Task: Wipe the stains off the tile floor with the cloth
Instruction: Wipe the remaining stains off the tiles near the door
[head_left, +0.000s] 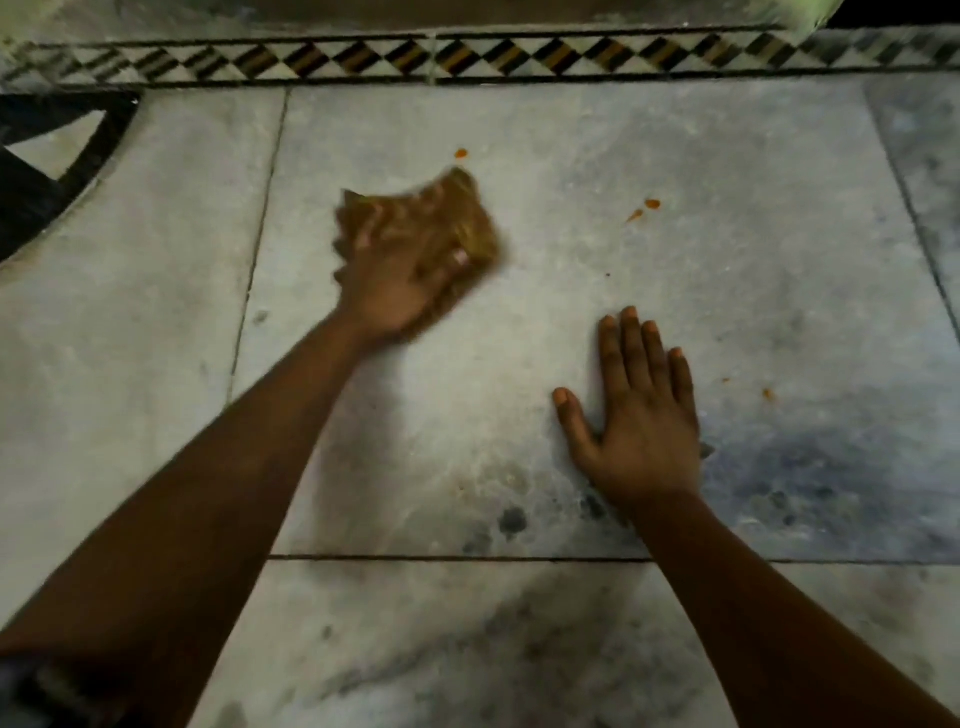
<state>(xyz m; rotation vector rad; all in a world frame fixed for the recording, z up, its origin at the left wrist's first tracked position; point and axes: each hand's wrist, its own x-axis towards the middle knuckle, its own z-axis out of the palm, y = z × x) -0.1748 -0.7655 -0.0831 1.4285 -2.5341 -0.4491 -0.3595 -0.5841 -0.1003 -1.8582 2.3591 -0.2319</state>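
Observation:
A brown folded cloth (457, 213) lies on the grey marble tile floor (727, 312), blurred by motion. My left hand (395, 280) holds it against the tile, with the thumb curled over its near edge. A small orange stain (461, 153) sits just beyond the cloth. Two more orange stains (647, 207) lie to its right, and faint specks (766, 393) show farther right. My right hand (641, 410) rests flat on the tile with straight, spread fingers, holding nothing.
A patterned border strip (467, 57) of dark and tan diamonds runs along the far edge. A dark curved inlay (62, 156) occupies the far left. Dark grout lines (260, 249) divide the tiles, and grey blotches (511, 519) mark the near part.

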